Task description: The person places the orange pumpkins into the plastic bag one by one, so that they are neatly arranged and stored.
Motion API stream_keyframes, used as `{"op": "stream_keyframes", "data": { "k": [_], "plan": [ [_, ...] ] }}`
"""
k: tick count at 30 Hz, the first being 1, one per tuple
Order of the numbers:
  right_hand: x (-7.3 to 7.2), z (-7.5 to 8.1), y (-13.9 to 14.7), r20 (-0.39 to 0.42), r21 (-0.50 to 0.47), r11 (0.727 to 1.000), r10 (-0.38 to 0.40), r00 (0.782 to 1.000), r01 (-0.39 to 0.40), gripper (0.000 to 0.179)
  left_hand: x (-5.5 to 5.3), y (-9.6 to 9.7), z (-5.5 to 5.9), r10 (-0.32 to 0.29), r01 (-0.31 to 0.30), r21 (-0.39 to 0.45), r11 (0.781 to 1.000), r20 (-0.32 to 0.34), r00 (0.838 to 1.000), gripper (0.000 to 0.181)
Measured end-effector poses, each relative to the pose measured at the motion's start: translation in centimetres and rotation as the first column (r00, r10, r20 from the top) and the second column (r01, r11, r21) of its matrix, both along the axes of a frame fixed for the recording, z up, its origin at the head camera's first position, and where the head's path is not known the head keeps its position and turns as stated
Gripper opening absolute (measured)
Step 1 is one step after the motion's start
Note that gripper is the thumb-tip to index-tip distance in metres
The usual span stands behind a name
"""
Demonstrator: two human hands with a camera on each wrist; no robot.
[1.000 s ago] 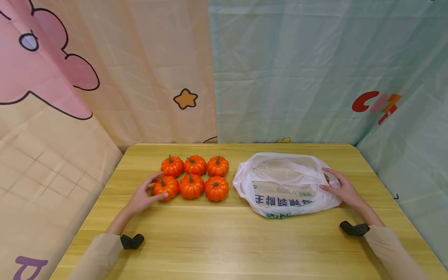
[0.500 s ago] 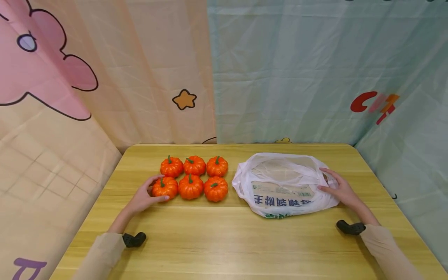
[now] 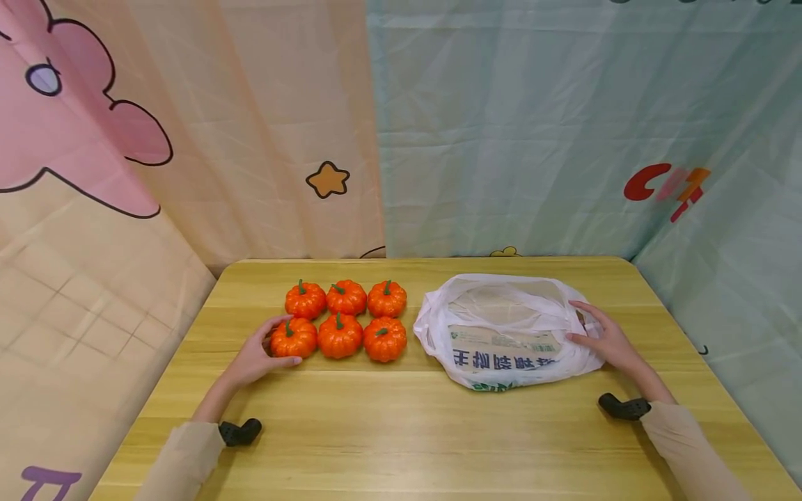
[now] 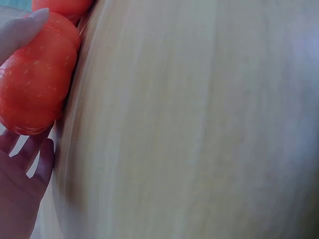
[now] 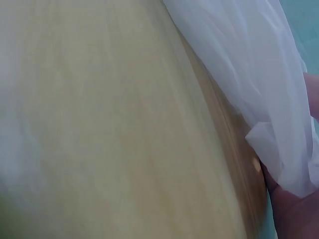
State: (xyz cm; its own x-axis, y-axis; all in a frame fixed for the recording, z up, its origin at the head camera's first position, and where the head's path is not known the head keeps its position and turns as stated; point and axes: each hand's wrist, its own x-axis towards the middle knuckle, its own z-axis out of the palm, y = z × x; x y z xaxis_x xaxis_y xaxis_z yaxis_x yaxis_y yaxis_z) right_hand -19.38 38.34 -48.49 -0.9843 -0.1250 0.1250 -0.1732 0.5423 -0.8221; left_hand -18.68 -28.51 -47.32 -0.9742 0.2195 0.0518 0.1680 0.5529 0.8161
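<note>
At ten o'clock on the yellow wooden table (image 3: 401,431), the left hand (image 3: 255,358) curls round a glossy, ribbed orange pumpkin (image 3: 297,341); at two o'clock, the right hand (image 3: 610,342) lies spread against a translucent white plastic bag (image 3: 542,323).

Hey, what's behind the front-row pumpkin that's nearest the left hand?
Behind the front pumpkin stands a back-row pumpkin, orange with a green stem. Its lower near side is covered, so whether they touch can't be seen.
</note>
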Motion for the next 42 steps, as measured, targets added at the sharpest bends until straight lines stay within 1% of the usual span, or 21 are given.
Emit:
{"op": "stream_keyframes", "data": {
  "k": [9,13,16,23,28,34,38,42],
  "plan": [
    [0.1,0.1,0.0,-0.016,-0.01,1.0,0.006,1.0,-0.006,0.066,0.4,0.0,-0.3,0.02,-0.021,-0.016,1.0,-0.029,0.999,0.079],
    [0.1,0.3,0.0,-0.01,-0.012,1.0,-0.001,1.0,0.001,0.066,0.7,0.1,-0.3,0.056,-0.056,-0.014,0.998,-0.026,0.998,0.08],
    [0.2,0.3,0.0,-0.002,-0.017,1.0,-0.006,1.0,0.006,0.067,1.1,0.3,0.0,0.086,-0.087,-0.019,0.996,-0.028,0.996,0.081],
    [0.2,0.3,0.0,0.012,-0.014,1.0,-0.009,1.0,0.009,0.068,2.3,0.9,1.6,0.142,-0.143,-0.017,0.99,-0.042,0.989,0.079],
    [0.3,0.2,0.2,0.022,-0.017,1.0,-0.008,1.0,0.009,0.069,3.0,1.8,2.8,0.184,-0.183,0.025,0.983,-0.036,0.982,0.078],
    [0.3,0.2,0.4,0.044,-0.009,1.0,-0.021,0.999,0.022,0.069,3.8,3.6,4.4,0.22,-0.216,0.054,0.975,-0.068,0.973,0.078],
    [0.3,0.3,0.5,0.06,0.007,0.999,-0.035,0.998,0.035,0.069,4.0,5.0,5.4,0.239,-0.235,0.066,0.97,-0.067,0.969,0.079],
    [0.3,0.5,0.3,0.062,0.005,1.0,-0.029,0.998,0.028,0.069,4.1,6.5,6.2,0.258,-0.252,0.09,0.963,-0.058,0.964,0.079]
  ]
}}
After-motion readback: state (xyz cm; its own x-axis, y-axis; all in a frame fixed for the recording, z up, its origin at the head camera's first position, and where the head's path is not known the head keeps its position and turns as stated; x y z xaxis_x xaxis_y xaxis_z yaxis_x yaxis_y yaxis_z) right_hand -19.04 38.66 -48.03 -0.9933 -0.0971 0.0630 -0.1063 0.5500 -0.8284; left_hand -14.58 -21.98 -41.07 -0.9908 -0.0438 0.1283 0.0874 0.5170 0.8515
